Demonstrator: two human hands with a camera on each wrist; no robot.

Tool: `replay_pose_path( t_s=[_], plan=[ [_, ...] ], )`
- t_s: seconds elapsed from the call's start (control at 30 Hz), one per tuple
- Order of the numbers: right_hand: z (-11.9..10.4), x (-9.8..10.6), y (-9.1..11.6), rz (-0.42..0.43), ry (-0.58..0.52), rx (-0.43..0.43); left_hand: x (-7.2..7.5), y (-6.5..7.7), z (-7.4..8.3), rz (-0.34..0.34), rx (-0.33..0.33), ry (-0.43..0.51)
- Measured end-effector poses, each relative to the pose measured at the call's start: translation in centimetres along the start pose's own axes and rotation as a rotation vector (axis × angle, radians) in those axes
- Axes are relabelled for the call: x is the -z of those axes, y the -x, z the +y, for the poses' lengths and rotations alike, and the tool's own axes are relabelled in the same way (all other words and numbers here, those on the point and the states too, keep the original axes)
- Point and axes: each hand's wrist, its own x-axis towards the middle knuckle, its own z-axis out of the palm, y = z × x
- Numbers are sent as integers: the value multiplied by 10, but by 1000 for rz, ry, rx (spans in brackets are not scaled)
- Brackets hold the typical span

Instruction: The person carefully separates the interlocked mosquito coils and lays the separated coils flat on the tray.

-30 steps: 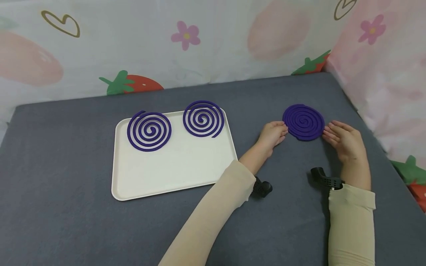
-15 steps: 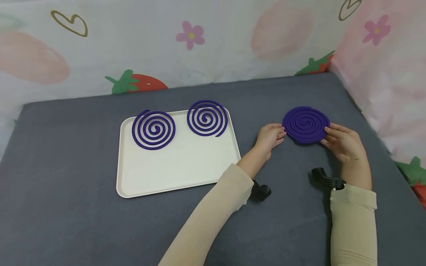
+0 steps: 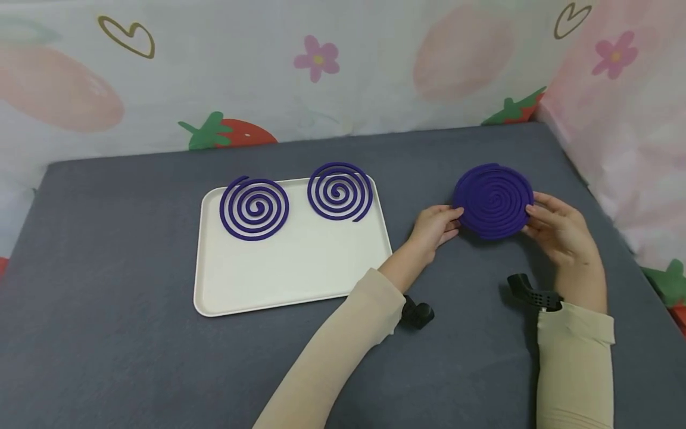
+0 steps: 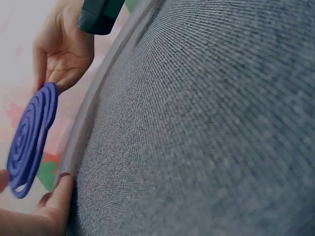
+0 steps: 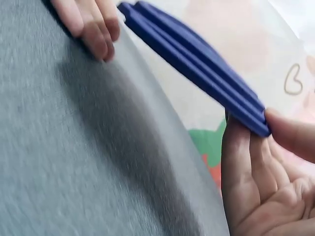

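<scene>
A dense purple disc of nested mosquito coils (image 3: 493, 201) is raised above the grey table at the right and tilted. My right hand (image 3: 564, 229) pinches its right edge, with the thumb (image 5: 290, 132) on one face and the fingers (image 5: 251, 162) behind. At the left edge, my left hand (image 3: 433, 229) has its thumb over the rim and its fingers lower down. In the left wrist view a gap shows between the disc (image 4: 32, 135) and the lower fingers (image 4: 55, 204). Layers show along the rim in the right wrist view.
A white tray (image 3: 278, 268) lies left of my hands. Two single purple mosquito coils, one left (image 3: 254, 208) and one right (image 3: 340, 190), lie on its far side, overhanging the back rim. A patterned curtain (image 3: 364, 65) stands behind the table (image 3: 123, 256). Black wrist cameras show on both arms.
The disc of mosquito coils has come up off the table and tilted. My right hand has taken hold of its edge, and my left thumb has moved onto the rim. The view has shifted slightly.
</scene>
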Motion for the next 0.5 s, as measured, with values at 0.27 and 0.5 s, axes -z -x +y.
replay_pose_path(
  t_s=[0.27, 0.5],
  plan=[
    [12, -16, -6, -253, 5, 13, 10, 3, 1, -85, -40, 37],
    [24, -32, -10, -214, 69, -9, 23, 11, 8, -161, -75, 27]
  ],
)
